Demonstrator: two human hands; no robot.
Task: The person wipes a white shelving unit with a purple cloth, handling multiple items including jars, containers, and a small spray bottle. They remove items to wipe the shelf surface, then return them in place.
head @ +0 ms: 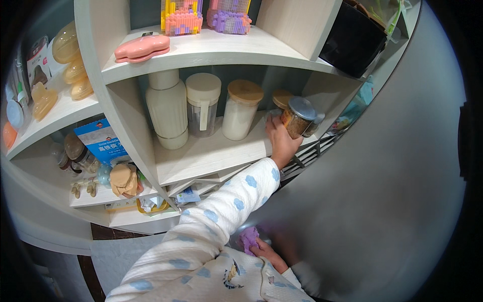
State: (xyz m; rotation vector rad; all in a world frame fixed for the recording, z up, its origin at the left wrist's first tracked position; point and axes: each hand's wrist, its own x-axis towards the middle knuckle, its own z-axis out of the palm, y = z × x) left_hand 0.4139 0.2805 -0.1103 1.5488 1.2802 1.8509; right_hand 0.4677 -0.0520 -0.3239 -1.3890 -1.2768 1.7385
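My left hand (282,141) reaches into the shelf compartment and grips a glass jar (300,117) with a metal lid and brown grainy contents. Behind that jar stands a wooden-lidded jar (282,97), mostly covered by it and my fingers. Another clear container (314,126) shows partly at its right. Down by my body, my right hand (267,253) holds a crumpled purple cloth (249,240). Left of the jars stand a wooden-lidded glass jar of white powder (240,113), a clear jug with a cream lid (202,107) and a ribbed cream bottle (168,113).
A smooth grey panel (377,181) rises close on the right. Above, the shelf board (226,53) carries a pink case (142,48) and colourful brick-like holders (183,20). A black box (353,39) stands upper right. Left compartments hold a blue pouch (103,139) and small jars.
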